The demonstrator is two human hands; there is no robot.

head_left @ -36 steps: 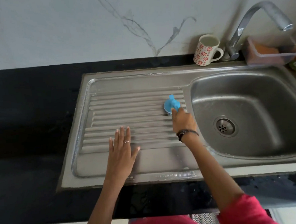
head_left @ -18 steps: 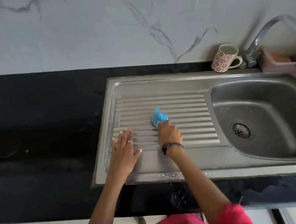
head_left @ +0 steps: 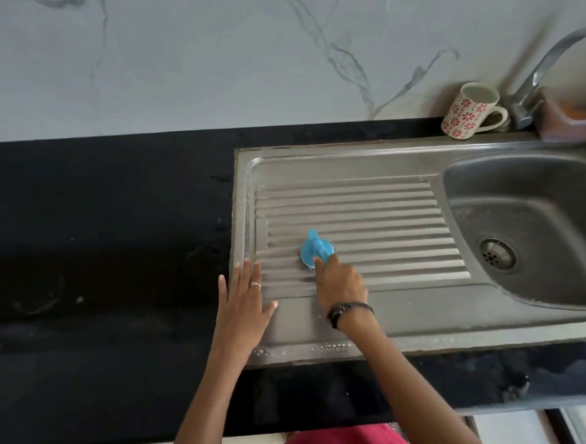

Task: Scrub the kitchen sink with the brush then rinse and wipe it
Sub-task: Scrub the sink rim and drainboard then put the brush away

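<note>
My right hand (head_left: pixel 340 282) is curled around the blue brush (head_left: pixel 315 249), gripping it from behind so that the brush sticks out just past my fingertips, its round head pressed down on the ribbed drainboard (head_left: pixel 370 217). My left hand (head_left: pixel 241 304) lies flat with the fingers straight, resting on the near left corner of the sink (head_left: pixel 349 163), its fingertips at the edge where steel meets the black counter (head_left: pixel 99 268). It holds nothing; I judge that it only steadies me.

The brush sits near the left end of the ribs, towards the front. The ribs run left to right, and so does the long way of the drainboard, so the stroke that suits them best goes sideways along the grooves. Most of the ribbed area still to be covered lies to the right of the brush and further back, and only my right hand is placed to reach it. Beyond the ribs on the right is the basin (head_left: pixel 539 227), with the drain (head_left: pixel 496 254) in its floor; I see nothing lying in it.

At the back right a flowered mug (head_left: pixel 468 111) stands on the counter just beside the base of the tap (head_left: pixel 534 90). I cannot see whether anything is inside it. Next to the tap a clear plastic box (head_left: pixel 566 119) holds something orange, too blurred to name.

I judge this to be the scrubbing stage, with rinsing and wiping not yet begun.
</note>
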